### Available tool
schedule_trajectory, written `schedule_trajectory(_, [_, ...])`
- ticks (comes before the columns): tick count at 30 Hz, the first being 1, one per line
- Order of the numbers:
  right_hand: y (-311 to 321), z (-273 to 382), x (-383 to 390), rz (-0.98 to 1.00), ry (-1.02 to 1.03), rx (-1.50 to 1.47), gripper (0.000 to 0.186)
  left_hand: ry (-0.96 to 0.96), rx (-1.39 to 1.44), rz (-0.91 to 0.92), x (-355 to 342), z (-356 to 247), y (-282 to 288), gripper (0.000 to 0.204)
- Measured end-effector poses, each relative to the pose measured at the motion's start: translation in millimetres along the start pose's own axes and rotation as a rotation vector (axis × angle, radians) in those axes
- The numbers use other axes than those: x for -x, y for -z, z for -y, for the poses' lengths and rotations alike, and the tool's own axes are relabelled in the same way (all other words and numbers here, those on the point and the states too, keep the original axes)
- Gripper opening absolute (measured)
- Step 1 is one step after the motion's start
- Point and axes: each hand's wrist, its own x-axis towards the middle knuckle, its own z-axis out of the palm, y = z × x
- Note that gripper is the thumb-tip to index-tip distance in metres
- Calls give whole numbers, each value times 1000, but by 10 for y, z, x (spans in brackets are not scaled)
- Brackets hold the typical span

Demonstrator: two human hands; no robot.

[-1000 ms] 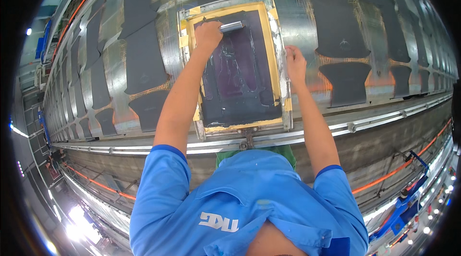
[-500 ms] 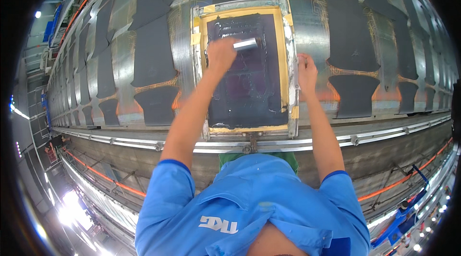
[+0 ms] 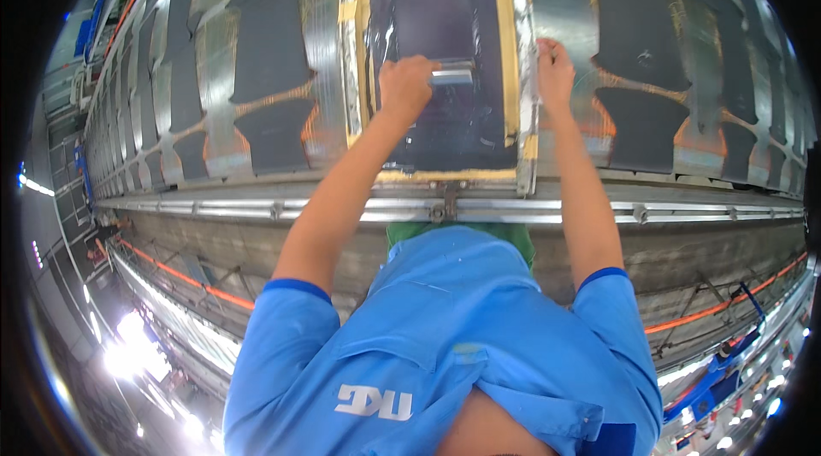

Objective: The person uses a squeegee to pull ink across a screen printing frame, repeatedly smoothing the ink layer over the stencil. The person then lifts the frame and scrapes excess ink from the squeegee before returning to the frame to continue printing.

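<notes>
The work area is fairly bright and evenly lit, with a pale sheen on the bare metal table (image 3: 556,22) and a hard glint on the metal tool (image 3: 455,76), while lights (image 3: 135,349) at the lower left burn out to white haze. Fisheye distortion bows the metal rails (image 3: 530,207) and squeezes the surroundings toward a black rim, where detail smears; the left hand (image 3: 406,87) looks slightly soft.

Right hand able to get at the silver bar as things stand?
Likely yes: the right hand is beside the frame, with only the frame's side and flat dark screen between it and the silver bar's free end. The left hand holds the other end.
</notes>
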Motion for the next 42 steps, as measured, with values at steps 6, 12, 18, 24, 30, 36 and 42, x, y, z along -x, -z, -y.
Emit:
schedule_trajectory(6, [5, 54, -14, 110, -72, -17, 24, 20, 93, -103, 1318, -493, 113, 33])
schedule_trajectory(12, [26, 37, 2, 96, -90, -31, 22, 32, 52, -107, 386, -36, 45, 27])
schedule_trajectory(18, [35, 113, 79, 70, -115, -4, 23, 153, -81, 45, -1557, 726, 34, 32])
schedule_trajectory(24, [69, 319, 123, 113, -194, 27, 24, 120, -183, 101, -1841, 678, -33, 19])
schedule_trajectory(30, [3, 38, 108, 20, -11, 23, 24, -1, -84, 97, -699, 267, -13, 28])
schedule_trajectory(36, [-8, -135, -17, 69, -42, -84, 23, -5, 64, -7, 959, -371, 99, 31])
schedule_trajectory(42, [-52, -37, -52, 73, 21, -64, 22, -37, 124, -49, 1626, -524, 181, 33])
